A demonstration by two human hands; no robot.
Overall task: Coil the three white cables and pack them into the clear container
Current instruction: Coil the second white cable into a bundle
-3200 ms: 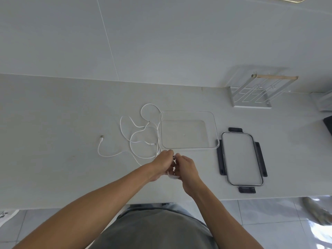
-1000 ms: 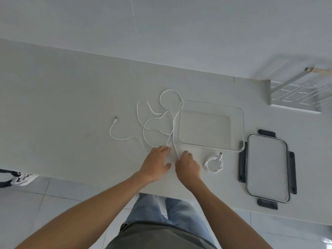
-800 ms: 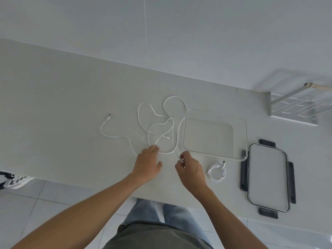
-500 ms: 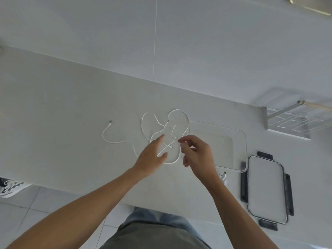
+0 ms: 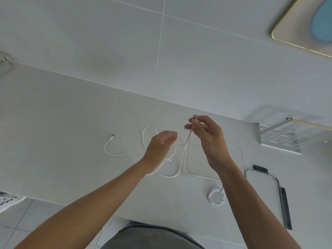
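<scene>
My right hand [image 5: 209, 139] is raised above the counter and pinches the plug end of a white cable [image 5: 187, 139], which hangs down to the loose tangle of white cables [image 5: 168, 174] on the counter. My left hand [image 5: 160, 146] hovers blurred over that tangle, fingers loosely bent; whether it holds a strand is unclear. One cable end with its plug [image 5: 112, 135] trails off to the left. A coiled white cable [image 5: 216, 195] lies near the front edge, below the clear container [image 5: 239, 159], which stands open behind my right forearm.
The container's lid [image 5: 264, 193] with dark clips lies at the right. A white wire rack [image 5: 283, 139] stands against the tiled wall at the back right. The counter's front edge runs just under my forearms.
A coiled cable was laid down in front of the container. My right hand picked up a plug end from the tangle and lifted it; my left hand rose over the tangle.
</scene>
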